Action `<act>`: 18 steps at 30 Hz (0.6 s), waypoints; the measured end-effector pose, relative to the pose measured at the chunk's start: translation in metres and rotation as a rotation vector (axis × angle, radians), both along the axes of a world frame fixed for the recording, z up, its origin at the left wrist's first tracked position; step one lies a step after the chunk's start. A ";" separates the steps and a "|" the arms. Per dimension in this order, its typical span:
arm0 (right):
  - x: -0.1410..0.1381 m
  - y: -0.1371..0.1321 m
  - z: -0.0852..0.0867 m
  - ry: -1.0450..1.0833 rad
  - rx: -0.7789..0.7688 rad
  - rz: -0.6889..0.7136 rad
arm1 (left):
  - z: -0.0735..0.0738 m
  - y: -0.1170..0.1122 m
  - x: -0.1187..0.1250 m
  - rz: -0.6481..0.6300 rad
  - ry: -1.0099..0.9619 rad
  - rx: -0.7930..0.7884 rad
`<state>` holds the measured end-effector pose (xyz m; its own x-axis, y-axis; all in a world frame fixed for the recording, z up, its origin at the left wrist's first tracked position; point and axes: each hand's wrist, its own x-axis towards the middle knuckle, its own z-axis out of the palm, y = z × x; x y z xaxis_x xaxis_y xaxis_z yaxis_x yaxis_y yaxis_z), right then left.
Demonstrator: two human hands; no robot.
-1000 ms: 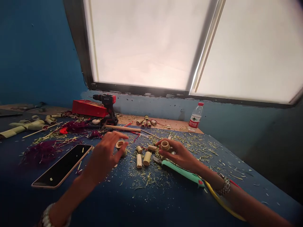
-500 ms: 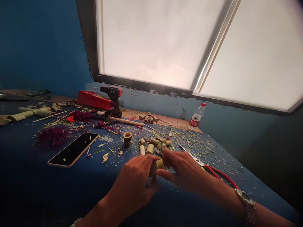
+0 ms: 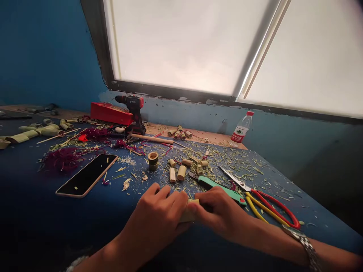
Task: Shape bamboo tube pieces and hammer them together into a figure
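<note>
A short bamboo tube [image 3: 187,215] is gripped between my two hands, low in front of me above the blue table. My left hand [image 3: 163,213] wraps round its left part and hides most of it. At its right end, my right hand [image 3: 218,211] pinches it with thumb and fingers. Just beyond my right hand lies a green utility knife [image 3: 222,189]. Scissors [image 3: 262,198] with red and yellow handles rest to the right. Several cut bamboo pieces [image 3: 181,173] lie beyond my hands, near a dark-banded bamboo ring stack [image 3: 153,160].
A phone [image 3: 87,175] lies at left, beside purple fibres [image 3: 62,158]. Farther back are a cordless drill [image 3: 134,111], a red box [image 3: 110,113] and a wooden-handled tool [image 3: 153,139]. A water bottle [image 3: 241,130] stands by the wall. Shavings [image 3: 244,160] litter the table [image 3: 119,211].
Both hands have come lower and nearer to me with the bamboo tube. The green knife and the scissors' handles now show. The view has shifted slightly.
</note>
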<state>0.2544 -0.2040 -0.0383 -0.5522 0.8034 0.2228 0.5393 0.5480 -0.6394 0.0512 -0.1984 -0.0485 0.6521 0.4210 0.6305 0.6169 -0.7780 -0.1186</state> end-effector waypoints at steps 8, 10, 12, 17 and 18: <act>0.065 0.058 -0.001 -0.023 0.149 -0.291 | 0.006 0.022 -0.034 0.055 -0.093 -0.130; 0.062 0.064 -0.008 -0.248 0.213 -0.252 | 0.002 0.026 -0.029 0.058 -0.096 -0.231; 0.056 0.065 -0.013 -0.419 0.307 -0.228 | -0.003 0.031 -0.025 0.110 -0.127 -0.347; 0.042 0.066 -0.006 -0.558 0.437 -0.211 | -0.018 0.041 -0.032 0.037 -0.231 -0.524; 0.039 0.069 -0.003 -0.542 0.457 -0.195 | -0.020 0.042 -0.035 0.012 -0.234 -0.528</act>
